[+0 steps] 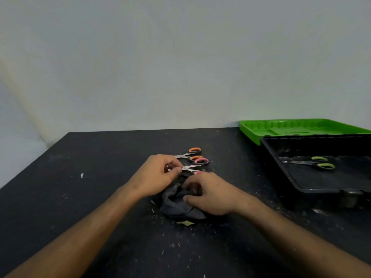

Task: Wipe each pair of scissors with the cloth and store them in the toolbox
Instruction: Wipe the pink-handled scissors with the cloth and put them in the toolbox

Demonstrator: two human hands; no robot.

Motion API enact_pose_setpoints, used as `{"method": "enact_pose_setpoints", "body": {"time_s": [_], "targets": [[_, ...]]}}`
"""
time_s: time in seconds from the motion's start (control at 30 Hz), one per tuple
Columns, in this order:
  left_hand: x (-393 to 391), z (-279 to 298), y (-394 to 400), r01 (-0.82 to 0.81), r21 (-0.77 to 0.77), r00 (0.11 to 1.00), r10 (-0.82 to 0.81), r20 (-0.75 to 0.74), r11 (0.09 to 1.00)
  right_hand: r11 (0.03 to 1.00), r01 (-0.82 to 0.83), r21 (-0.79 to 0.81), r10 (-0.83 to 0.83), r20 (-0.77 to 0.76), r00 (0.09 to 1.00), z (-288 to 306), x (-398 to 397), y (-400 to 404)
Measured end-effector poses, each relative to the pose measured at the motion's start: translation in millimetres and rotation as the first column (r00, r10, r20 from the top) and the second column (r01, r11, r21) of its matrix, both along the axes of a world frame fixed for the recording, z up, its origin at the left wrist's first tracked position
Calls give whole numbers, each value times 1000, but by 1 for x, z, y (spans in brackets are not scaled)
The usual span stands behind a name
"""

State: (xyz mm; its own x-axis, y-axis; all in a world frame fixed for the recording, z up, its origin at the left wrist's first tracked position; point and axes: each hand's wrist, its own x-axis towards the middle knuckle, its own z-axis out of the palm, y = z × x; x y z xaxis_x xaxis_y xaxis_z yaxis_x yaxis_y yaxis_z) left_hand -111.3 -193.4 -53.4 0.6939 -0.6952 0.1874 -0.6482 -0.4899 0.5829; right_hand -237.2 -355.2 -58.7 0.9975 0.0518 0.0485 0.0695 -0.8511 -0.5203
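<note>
Pink-handled scissors lie mid-table, and my left hand pinches their blade tips. Just behind them rest orange-handled scissors, untouched. A dark grey cloth is bunched on the table in front of the pink scissors, with my right hand gripping its right side. At the right stands the open black toolbox with its green lid folded back. Green-handled scissors lie inside the toolbox.
The black table is speckled with white dust and crumbs. A small yellowish scrap lies just in front of the cloth. A pale wall rises behind the table's far edge.
</note>
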Motion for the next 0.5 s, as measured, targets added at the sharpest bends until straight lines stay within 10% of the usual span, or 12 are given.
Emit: {"method": "enact_pose_setpoints", "body": {"time_s": [0.17,0.33,0.5], "targets": [[25,8,-41,76,49,997,-78,29,996,964,65,258,-71,14,997,-4,-11,-22],[40,9,-83,170,245,982,-185,41,955,699,203,686,-349,79,934,1,-33,-56],[37,8,-97,199,402,959,-261,107,894,645,296,705,-478,70,876,-3,-39,-72]]}}
